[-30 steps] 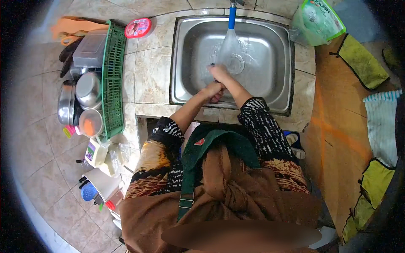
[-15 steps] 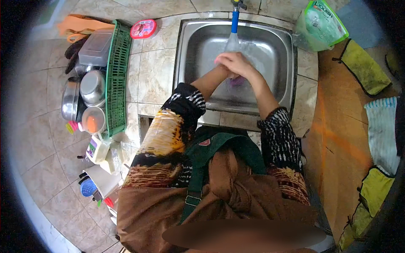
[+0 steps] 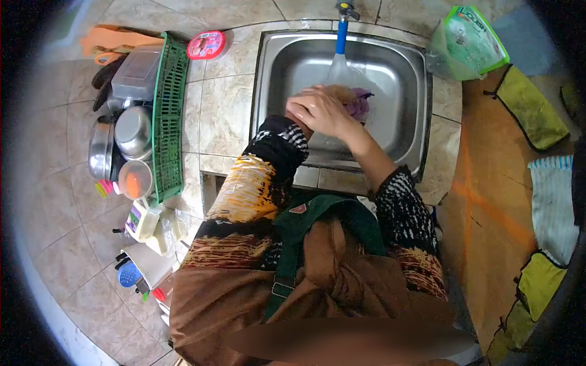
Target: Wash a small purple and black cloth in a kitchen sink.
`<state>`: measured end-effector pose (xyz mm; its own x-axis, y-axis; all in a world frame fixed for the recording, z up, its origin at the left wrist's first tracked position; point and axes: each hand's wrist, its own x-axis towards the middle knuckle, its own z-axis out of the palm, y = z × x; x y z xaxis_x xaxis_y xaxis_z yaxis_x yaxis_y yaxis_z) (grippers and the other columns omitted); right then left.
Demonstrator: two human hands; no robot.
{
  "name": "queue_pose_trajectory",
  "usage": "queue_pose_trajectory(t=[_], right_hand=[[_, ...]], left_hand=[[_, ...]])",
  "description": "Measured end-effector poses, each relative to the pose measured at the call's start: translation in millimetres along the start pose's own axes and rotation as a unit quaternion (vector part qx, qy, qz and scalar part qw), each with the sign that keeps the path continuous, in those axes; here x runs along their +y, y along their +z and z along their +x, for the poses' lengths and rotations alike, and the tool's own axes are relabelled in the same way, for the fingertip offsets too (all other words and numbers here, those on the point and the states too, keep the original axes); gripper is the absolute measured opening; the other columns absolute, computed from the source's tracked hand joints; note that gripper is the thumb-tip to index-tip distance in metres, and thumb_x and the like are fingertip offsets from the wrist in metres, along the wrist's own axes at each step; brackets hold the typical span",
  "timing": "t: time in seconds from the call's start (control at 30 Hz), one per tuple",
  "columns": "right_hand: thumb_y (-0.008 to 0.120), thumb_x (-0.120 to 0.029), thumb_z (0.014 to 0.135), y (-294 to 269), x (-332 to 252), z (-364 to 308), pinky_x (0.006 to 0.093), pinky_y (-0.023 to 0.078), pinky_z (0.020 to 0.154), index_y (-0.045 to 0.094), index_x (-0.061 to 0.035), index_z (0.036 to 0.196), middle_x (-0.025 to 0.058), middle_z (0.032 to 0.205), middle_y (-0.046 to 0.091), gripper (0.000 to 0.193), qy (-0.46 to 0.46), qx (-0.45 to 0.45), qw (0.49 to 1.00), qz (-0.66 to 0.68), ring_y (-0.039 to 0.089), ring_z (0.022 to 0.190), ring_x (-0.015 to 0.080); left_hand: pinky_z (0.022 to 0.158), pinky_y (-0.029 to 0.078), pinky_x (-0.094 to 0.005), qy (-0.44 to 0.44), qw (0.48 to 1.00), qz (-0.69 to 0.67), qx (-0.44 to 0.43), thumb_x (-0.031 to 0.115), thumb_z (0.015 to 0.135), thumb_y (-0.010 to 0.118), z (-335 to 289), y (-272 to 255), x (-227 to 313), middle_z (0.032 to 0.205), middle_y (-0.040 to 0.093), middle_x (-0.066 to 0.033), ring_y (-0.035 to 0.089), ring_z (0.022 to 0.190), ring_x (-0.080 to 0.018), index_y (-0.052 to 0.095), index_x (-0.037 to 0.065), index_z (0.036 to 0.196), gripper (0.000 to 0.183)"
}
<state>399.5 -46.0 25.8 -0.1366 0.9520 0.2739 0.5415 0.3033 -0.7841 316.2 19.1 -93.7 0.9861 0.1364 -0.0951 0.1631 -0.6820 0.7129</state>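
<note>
Clock positions are read from the middle of the steel sink (image 3: 409,140), set in a tiled counter (image 3: 227,116). At nine o'clock a green slatted rack (image 3: 170,119) stands along the counter, with a round metal bowl (image 3: 133,132) just past it. At two o'clock a green-and-clear pouch (image 3: 473,43) sits at the sink's corner; at three, well apart, lies a yellow-green cloth (image 3: 532,108). A blue spout (image 3: 342,38) points in from twelve, fanning water (image 3: 343,68) into the basin. A pink tub (image 3: 206,45) rests at ten.

Near the middle, toward eight, the right hand (image 3: 321,112) lies across the left wrist with its fingers bent over it; how firmly it grips cannot be told. The left hand (image 3: 339,93), partly hidden, shows at about one o'clock from the right. A crumpled purple thing (image 3: 359,107) is just beside it, toward four; whether the left fingers hold it cannot be told.
</note>
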Motion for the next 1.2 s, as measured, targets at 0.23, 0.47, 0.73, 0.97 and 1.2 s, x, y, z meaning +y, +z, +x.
queue_pose_trajectory(t=[0.23,0.47,0.73,0.97,1.2], right_hand=[[0.051,-0.029,0.079,32,83,36,0.0397,0.046,0.066,0.062,-0.0051,0.07,0.0149,0.071,0.062,0.028,0.195,-0.138,0.971,-0.022,0.06,0.068,0.0316],[0.054,-0.02,0.074,53,131,2,0.0411,0.047,0.072,0.066,-0.0067,0.082,0.0145,0.085,0.064,0.019,0.22,0.076,0.965,-0.121,0.061,0.078,0.0308],[0.048,-0.02,0.078,65,142,59,0.0381,0.047,0.08,0.067,-0.0073,0.087,0.0143,0.094,0.063,0.024,0.116,-0.268,0.776,-0.559,0.06,0.092,0.0289],[0.049,-0.025,0.083,52,69,41,0.0375,0.046,0.079,0.065,-0.0052,0.088,0.0135,0.094,0.063,0.026,0.269,-0.327,0.906,-0.022,0.06,0.088,0.0291],[0.046,-0.028,0.088,38,73,-44,0.0363,0.045,0.076,0.062,-0.0065,0.089,0.012,0.089,0.063,0.027,0.185,0.126,0.972,0.073,0.059,0.084,0.0278]], left_hand=[[0.098,0.033,-0.0412,0.036,0.995,-0.029,0.094,0.032,0.081,0.052,46,-13,11,0.123,0.049,-0.0174,0.044,0.115,-0.0335,0.049,0.008,0.119,0.045],[0.1,0.031,-0.0408,0.08,0.979,-0.055,0.181,0.031,0.08,0.052,16,-7,37,0.125,0.047,-0.0167,0.042,0.117,-0.0328,0.048,0.009,0.121,0.047],[0.101,0.028,-0.0372,-0.003,0.997,-0.072,0.007,0.031,0.081,0.053,8,-8,8,0.126,0.048,-0.0115,0.039,0.121,-0.027,0.044,0.015,0.126,0.049],[0.091,0.041,-0.0363,-0.075,0.954,-0.258,0.129,0.03,0.087,0.043,27,21,5,0.112,0.056,-0.0116,0.049,0.108,-0.026,0.048,0.015,0.12,0.037],[0.086,0.045,-0.0352,-0.278,0.767,-0.556,0.159,0.03,0.088,0.041,28,16,7,0.11,0.056,-0.0113,0.051,0.105,-0.024,0.049,0.015,0.119,0.035]])
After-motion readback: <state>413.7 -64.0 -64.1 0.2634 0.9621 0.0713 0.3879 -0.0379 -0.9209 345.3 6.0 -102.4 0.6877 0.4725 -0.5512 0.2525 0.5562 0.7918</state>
